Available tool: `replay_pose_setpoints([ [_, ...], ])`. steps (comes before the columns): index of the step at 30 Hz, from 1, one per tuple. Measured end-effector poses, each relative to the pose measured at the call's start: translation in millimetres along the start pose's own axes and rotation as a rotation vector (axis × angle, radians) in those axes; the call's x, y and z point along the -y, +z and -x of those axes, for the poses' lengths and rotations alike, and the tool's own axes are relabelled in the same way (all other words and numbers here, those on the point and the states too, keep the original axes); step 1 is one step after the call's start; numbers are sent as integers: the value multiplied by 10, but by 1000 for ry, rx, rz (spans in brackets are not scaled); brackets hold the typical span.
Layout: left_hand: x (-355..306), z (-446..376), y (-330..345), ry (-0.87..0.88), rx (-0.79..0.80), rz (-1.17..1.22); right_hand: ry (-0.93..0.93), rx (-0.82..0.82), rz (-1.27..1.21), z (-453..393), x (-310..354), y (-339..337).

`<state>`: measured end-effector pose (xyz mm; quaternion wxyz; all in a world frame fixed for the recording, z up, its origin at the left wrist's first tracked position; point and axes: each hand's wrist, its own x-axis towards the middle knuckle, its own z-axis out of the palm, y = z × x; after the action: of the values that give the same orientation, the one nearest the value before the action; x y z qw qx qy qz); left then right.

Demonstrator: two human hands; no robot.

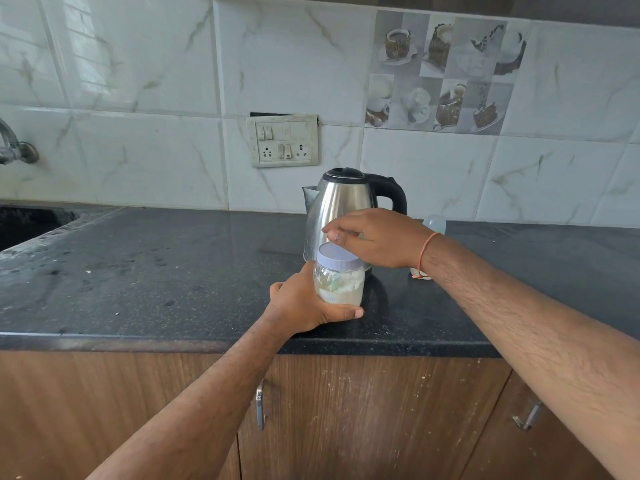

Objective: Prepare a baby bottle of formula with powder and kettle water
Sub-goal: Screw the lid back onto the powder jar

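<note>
We are at the opening of the powder jar [339, 284], so the task is in its early part: the powder has yet to go anywhere. The jar stands on the dark tabletop [156, 271], near its front edge and just in front of the steel kettle [341, 206]. Our left hand [304, 306] is wrapped around the jar's lower body, thumb across the front, holding it steady. Our right hand [377, 239] hovers over the pale lid [337, 255] with its fingers loosely curled and holding nothing; whether the fingertips touch the lid's far rim we cannot tell from this angle. The lid looks to be seated on the jar.

Inside, white powder fills the lower part, and a pale green shape may be a scoop. The baby bottle [433, 230] appears to be the clear thing behind our right wrist, mostly hidden.

The next move calls for the right hand to settle on the lid and twist it off while the left resists the turn, keeping the jar upright so no powder spills.
</note>
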<state>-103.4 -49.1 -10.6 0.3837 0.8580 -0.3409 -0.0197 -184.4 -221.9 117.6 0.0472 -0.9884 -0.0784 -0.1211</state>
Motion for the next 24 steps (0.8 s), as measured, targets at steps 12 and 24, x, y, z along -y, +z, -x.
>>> replay_pose_setpoints([
  [12,-9,2,-5,-13,7,3,87,-129,47,3,-3,1],
  [24,-25,15,-27,-9,14,-7,-28,54,203,-52,-6,-48],
])
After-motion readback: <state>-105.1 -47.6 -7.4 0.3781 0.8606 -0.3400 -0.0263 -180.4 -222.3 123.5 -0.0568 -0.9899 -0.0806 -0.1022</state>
